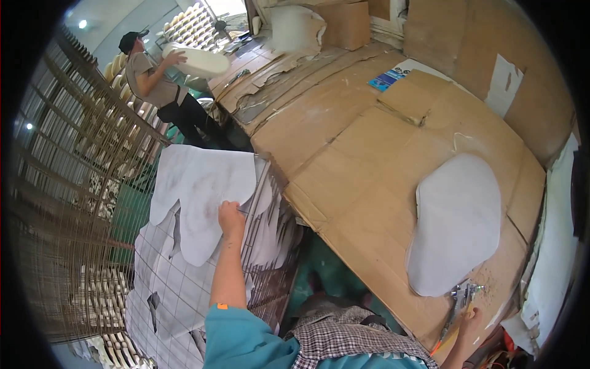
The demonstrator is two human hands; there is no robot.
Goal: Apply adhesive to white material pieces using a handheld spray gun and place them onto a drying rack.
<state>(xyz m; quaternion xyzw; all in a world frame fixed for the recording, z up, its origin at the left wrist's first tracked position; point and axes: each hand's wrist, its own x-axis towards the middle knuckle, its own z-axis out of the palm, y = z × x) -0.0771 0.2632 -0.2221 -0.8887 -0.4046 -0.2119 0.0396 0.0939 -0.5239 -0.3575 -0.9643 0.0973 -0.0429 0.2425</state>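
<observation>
The left grip (232, 220), left of centre in the frame, is closed on the edge of a white sheet (196, 178) draped over a wire rack (257, 209). At the lower right, the right grip (472, 323) is just beside a spray gun (459, 300) on the cardboard-covered counter (350, 178); whether it holds it, I cannot tell. Above the gun lies a pale rounded pad (458, 221). At the upper left, a person (144, 77) carries a long white piece (200, 63)

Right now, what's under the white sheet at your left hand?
Past the lower edge of the white sheet, a wire rack and more pale sheets show. Whatever lies directly beneath it is covered.
</observation>
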